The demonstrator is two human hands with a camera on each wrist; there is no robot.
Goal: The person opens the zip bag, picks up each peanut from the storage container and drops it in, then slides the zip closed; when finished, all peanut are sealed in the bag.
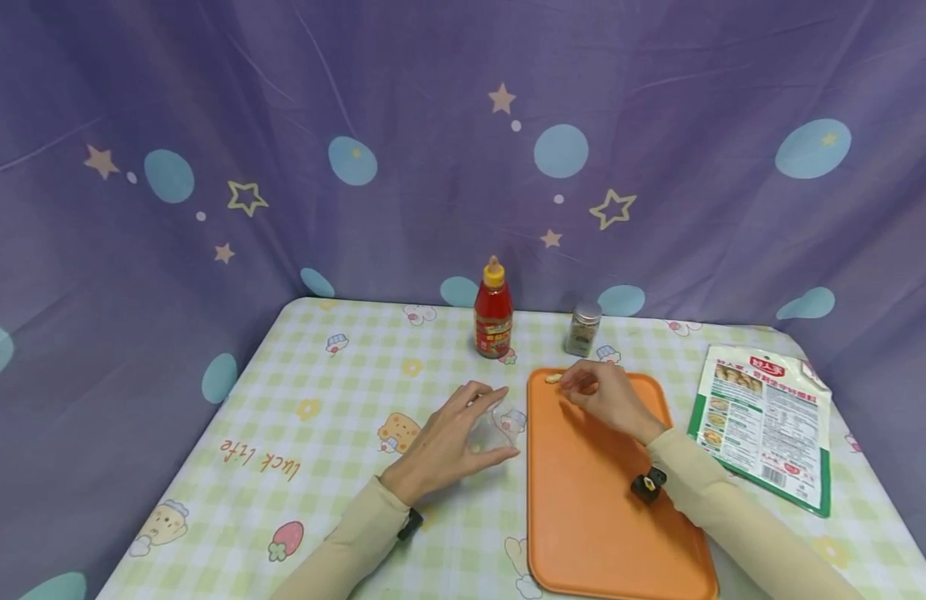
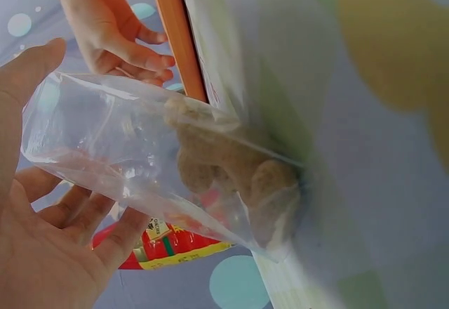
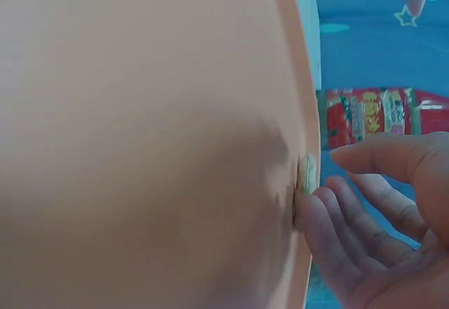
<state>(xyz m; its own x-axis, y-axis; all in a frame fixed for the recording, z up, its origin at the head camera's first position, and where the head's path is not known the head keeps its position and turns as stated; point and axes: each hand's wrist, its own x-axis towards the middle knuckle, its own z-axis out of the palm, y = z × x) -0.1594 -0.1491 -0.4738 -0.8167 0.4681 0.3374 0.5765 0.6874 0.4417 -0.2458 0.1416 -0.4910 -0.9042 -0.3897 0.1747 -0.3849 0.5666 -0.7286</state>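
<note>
Small, pale, oblong piece here, on the orange tray just beside the right hand's fingertips; thumb and fingers apart, gently bent. Over at the left hand, thumb and fingers curve round a clear plastic container, knobbly brown lumps below the fingertips.

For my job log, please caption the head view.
Left hand curved around a clear container; right hand at the far end of an orange tray, near a small pale piece.

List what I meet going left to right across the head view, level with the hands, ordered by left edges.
Left hand → clear bag → orange tray → small pale piece → right hand → printed packet.
</note>
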